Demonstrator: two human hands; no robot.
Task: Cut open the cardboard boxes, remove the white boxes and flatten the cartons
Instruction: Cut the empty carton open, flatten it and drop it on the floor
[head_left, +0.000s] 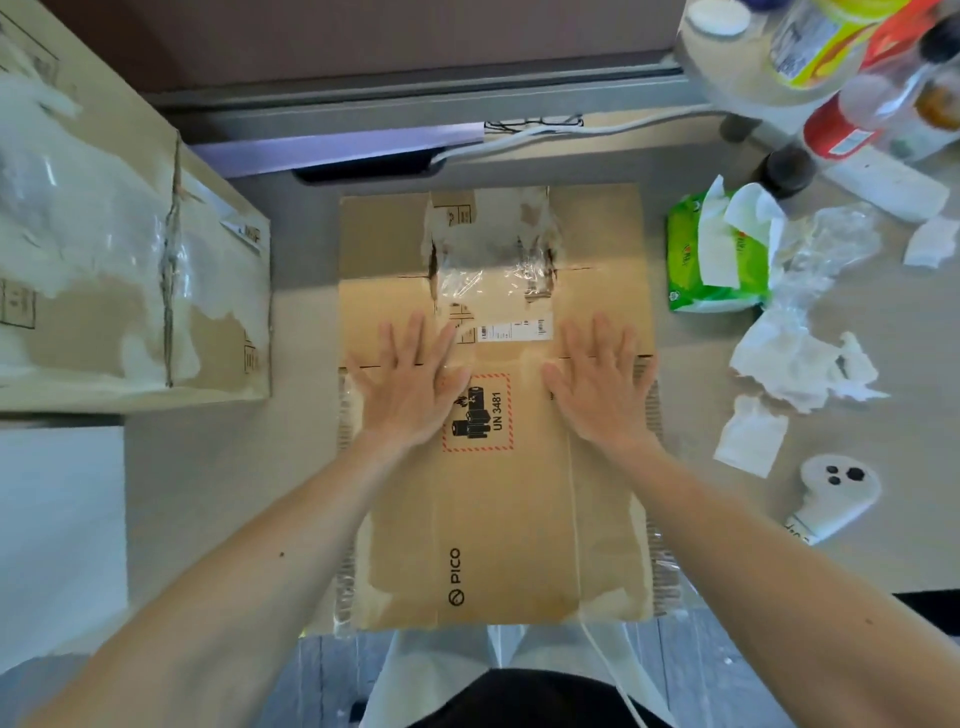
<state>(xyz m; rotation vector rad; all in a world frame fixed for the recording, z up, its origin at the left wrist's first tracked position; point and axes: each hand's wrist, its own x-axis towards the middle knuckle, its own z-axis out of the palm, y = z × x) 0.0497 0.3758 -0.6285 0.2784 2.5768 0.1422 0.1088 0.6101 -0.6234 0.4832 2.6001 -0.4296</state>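
Your carton (493, 519) lies flat on the table (218, 493), PICO logo toward you, near edge sticking past the table's front. L hand (410, 395) & R hand (597, 395) both press on it, palms down, fingers straight & spread. Grip released on both, nothing held. L hand overlaps the left edge of the UN 3481 label (488, 415). Right of the carton: white controller (836, 493), then crumpled tissues (805, 364), then green tissue pack (717, 249). Left, apart from the carton: taped box (130, 260). Far right corner: bottles (841, 78).
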